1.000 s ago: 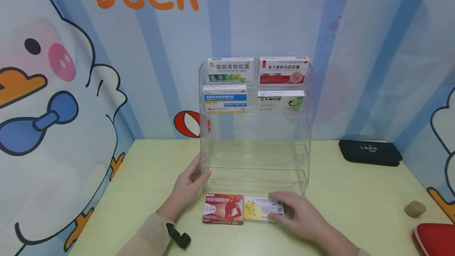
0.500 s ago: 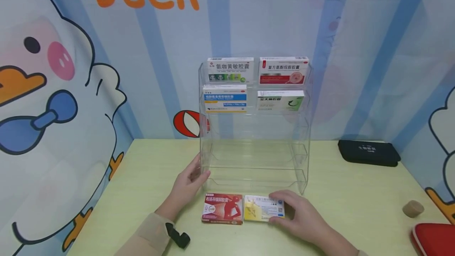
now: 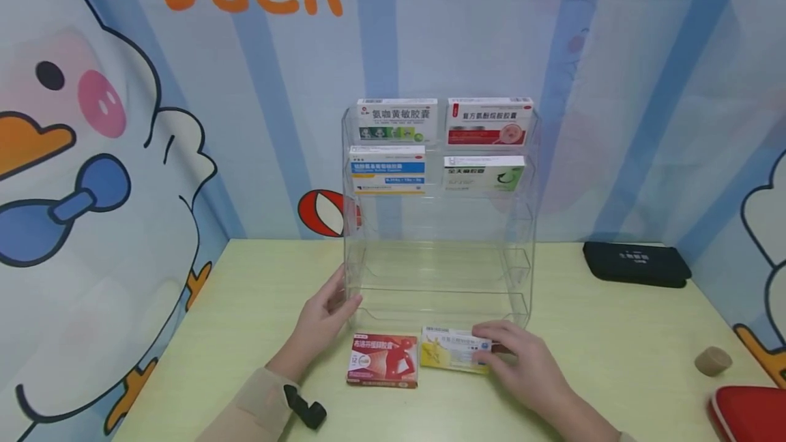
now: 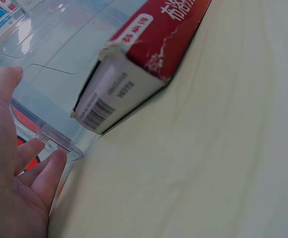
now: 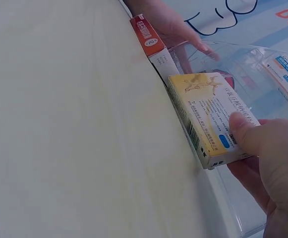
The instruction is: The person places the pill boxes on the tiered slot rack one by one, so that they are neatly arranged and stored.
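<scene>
My left hand (image 3: pixel 322 316) holds the lower left edge of a clear plastic display rack (image 3: pixel 439 300), thumb on one side and fingers on the other, as the left wrist view shows. My right hand (image 3: pixel 525 367) pinches the right end of a yellow-and-white medicine box (image 3: pixel 451 350), thumb on its printed face. In the right wrist view this box (image 5: pixel 208 111) is tilted and looks raised off the table. Left of it, a red medicine box (image 3: pixel 383 360) lies flat in front of the rack; its white barcode end (image 4: pixel 114 94) faces the left wrist camera.
Upper tiers of the rack hold a green-and-white box (image 3: pixel 398 120), a red-and-white box (image 3: pixel 490 121), a blue-and-white box (image 3: pixel 388 170) and another green-and-white one (image 3: pixel 484 174). On the right lie a black pouch (image 3: pixel 637 264), a small round wooden piece (image 3: pixel 713 361) and a red case (image 3: pixel 750 415).
My right hand has lifted the yellow-and-white box slightly and moved it towards the rack, its far edge tilting up. The left hand stays at the rack; the red box has not moved.
</scene>
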`<state>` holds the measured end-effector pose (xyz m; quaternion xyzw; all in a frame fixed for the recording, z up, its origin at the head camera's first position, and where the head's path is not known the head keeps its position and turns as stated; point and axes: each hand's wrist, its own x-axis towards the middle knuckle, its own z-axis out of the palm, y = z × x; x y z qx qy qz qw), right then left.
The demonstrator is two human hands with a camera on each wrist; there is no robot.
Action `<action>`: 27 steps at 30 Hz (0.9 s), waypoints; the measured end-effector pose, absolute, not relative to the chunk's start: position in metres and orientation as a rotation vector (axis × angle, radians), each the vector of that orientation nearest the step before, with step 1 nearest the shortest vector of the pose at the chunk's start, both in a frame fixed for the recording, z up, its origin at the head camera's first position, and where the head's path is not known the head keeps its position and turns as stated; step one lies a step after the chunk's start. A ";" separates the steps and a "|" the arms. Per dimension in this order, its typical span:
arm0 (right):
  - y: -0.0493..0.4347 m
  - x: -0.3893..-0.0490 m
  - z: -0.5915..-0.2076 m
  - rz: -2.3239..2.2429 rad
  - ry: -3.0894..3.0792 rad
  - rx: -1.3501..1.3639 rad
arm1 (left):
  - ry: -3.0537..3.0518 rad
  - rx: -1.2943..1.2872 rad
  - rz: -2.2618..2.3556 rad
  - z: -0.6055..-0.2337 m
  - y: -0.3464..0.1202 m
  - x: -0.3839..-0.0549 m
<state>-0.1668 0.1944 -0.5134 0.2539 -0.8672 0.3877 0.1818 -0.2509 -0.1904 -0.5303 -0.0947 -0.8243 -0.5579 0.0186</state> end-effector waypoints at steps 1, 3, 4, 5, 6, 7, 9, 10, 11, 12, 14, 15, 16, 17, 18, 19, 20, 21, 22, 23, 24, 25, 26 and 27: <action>0.194 -0.167 -0.513 1.113 -2.428 0.714 | -2.558 -0.297 -1.733 -0.530 -0.191 -0.251; 0.194 -0.169 -0.511 1.144 -2.390 0.705 | -2.555 -0.304 -1.739 -0.528 -0.191 -0.251; 0.194 -0.170 -0.510 1.153 -2.372 0.700 | -2.552 -0.310 -1.744 -0.528 -0.191 -0.251; 0.194 -0.171 -0.508 1.166 -2.352 0.696 | -2.551 -0.316 -1.744 -0.527 -0.191 -0.252; 0.194 -0.172 -0.507 1.175 -2.332 0.695 | -2.550 -0.317 -1.748 -0.527 -0.191 -0.252; 0.193 -0.173 -0.505 1.178 -2.316 0.693 | -2.551 -0.317 -1.748 -0.527 -0.191 -0.251; 0.192 -0.176 -0.499 1.177 -2.280 0.700 | -2.551 -0.316 -1.746 -0.527 -0.191 -0.251; 0.191 -0.177 -0.496 1.173 -2.264 0.704 | -2.552 -0.316 -1.743 -0.527 -0.192 -0.251; 0.190 -0.179 -0.492 1.171 -2.249 0.707 | -2.553 -0.315 -1.740 -0.528 -0.192 -0.251; 0.189 -0.180 -0.488 1.165 -2.233 0.712 | -2.554 -0.310 -1.738 -0.529 -0.192 -0.251; 0.186 -0.183 -0.480 1.159 -2.207 0.712 | -2.553 -0.310 -1.737 -0.530 -0.192 -0.251; 0.185 -0.185 -0.476 1.151 -2.197 0.710 | -2.554 -0.310 -1.737 -0.530 -0.192 -0.251; 0.183 -0.187 -0.472 1.151 -2.189 0.703 | -2.554 -0.308 -1.739 -0.530 -0.192 -0.251; 0.181 -0.189 -0.469 1.146 -2.180 0.696 | -2.553 -0.308 -1.740 -0.530 -0.192 -0.250; 0.179 -0.192 -0.466 1.134 -2.175 0.685 | -2.555 -0.306 -1.738 -0.529 -0.191 -0.250; 0.178 -0.194 -0.462 1.129 -2.173 0.672 | -2.554 -0.307 -1.737 -0.529 -0.191 -0.250; 0.176 -0.197 -0.459 1.122 -2.166 0.662 | -2.555 -0.305 -1.735 -0.528 -0.191 -0.249; 0.174 -0.200 -0.455 1.118 -2.159 0.652 | -2.557 -0.301 -1.734 -0.528 -0.191 -0.249; 0.172 -0.203 -0.451 1.116 -2.152 0.643 | -2.558 -0.298 -1.734 -0.528 -0.191 -0.249; 0.170 -0.206 -0.448 1.114 -2.143 0.634 | -2.560 -0.294 -1.732 -0.527 -0.191 -0.249; 0.168 -0.210 -0.444 1.116 -2.133 0.625 | -2.564 -0.292 -1.730 -0.527 -0.191 -0.249; 0.166 -0.213 -0.440 1.122 -2.119 0.623 | -2.565 -0.291 -1.730 -0.527 -0.191 -0.249; 0.164 -0.216 -0.435 1.128 -2.102 0.622 | -2.567 -0.288 -1.730 -0.527 -0.191 -0.248; 0.161 -0.220 -0.431 1.135 -2.085 0.621 | -2.570 -0.286 -1.728 -0.527 -0.191 -0.248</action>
